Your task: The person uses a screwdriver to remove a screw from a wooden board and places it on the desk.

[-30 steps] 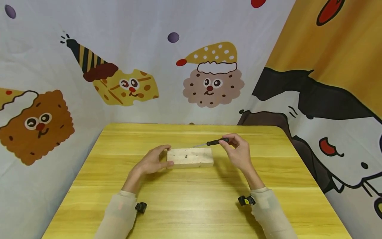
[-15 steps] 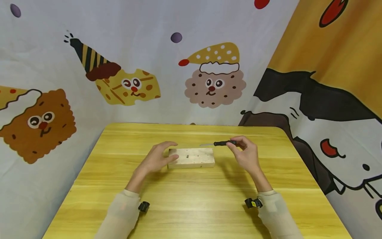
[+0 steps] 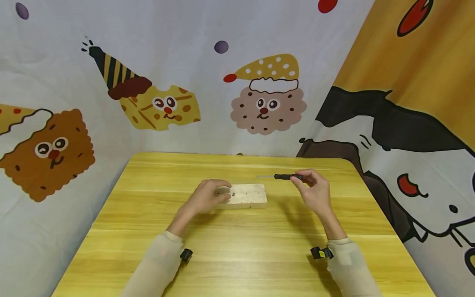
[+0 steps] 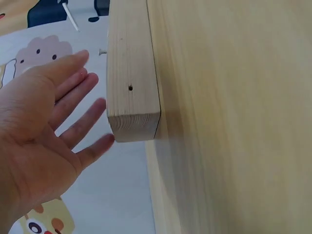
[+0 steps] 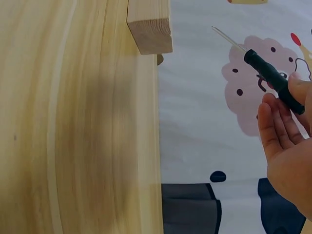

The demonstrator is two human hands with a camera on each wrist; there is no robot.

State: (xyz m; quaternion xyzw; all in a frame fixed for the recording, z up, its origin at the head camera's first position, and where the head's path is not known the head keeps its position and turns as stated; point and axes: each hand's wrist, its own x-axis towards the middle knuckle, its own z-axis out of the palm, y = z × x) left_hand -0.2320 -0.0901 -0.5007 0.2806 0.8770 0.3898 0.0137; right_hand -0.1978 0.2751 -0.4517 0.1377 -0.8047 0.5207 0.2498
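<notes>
A pale rectangular wooden block (image 3: 252, 196) with several small dark spots on top lies on the table. Over its left part is my left hand (image 3: 208, 196), fingers loosely bent and holding nothing; whether a fingertip touches the wood, I cannot tell. In the left wrist view a small screw (image 4: 102, 52) sticks out of the block's upper face, near the fingertips. My right hand (image 3: 315, 192) pinches the black handle of a screwdriver (image 3: 285, 176) between thumb and fingers. Its thin metal shaft points left, in the air behind the block's right end and apart from it.
The yellow wood-grain table (image 3: 237, 251) stretches around the block on all sides. Behind it hangs a white curtain (image 3: 178, 24) with cartoon prints, touching or close to the table's back edge.
My right hand has drawn the screwdriver rightward, away from the block. The left hand has let go of the block's left end and moved right over its top.
</notes>
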